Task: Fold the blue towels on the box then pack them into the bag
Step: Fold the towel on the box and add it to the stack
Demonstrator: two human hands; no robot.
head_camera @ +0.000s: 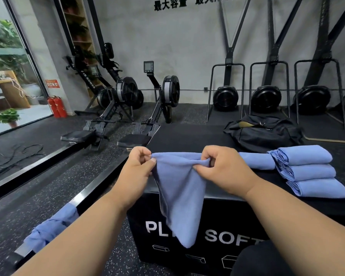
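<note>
A blue towel (179, 198) hangs in the air over the front edge of the black soft box (207, 222). My left hand (136, 172) pinches its top left corner and my right hand (225, 168) pinches the top edge a short way to the right. On the box's right side lie three folded blue towels (311, 172) in a stack, with another blue towel (255, 160) flat behind my right hand. The black bag (265, 132) sits at the box's far right, its top open.
A crumpled blue towel (52, 228) lies on a black rail at the lower left floor. Two rowing machines (127, 104) stand on the floor beyond the box. Ski trainers (265, 98) line the back wall. Red fire extinguishers (57, 107) stand by the window.
</note>
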